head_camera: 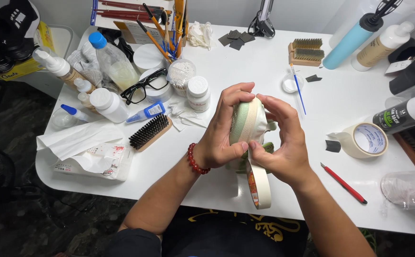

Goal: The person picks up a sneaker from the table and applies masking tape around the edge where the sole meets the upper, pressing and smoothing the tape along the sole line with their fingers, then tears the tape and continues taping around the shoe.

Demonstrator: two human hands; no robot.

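Left hand: our left hand [221, 131], a red bead bracelet [195, 159] at its wrist, is curled closed around the pale green shoe [245, 121], fingertips on its top.
Right hand: our right hand [281, 143] is cupped closed on the shoe's other side, thumb pinching cream tape against it.
Shoe: between both hands, above the white table [264, 71], partly wrapped in cream tape.
Tape roll: a cream roll [259, 183] hangs just below our hands.
Second roll: another masking tape roll [365, 140] lies right of our right hand.
Containers: left of our left hand, a clear cup [181, 74] holds what look like cotton swabs; beyond it, a holder [162, 28] of brushes and pencils.
Small dish: beyond our right hand, a dish [291, 84] with a blue-handled brush [299, 90] across it.
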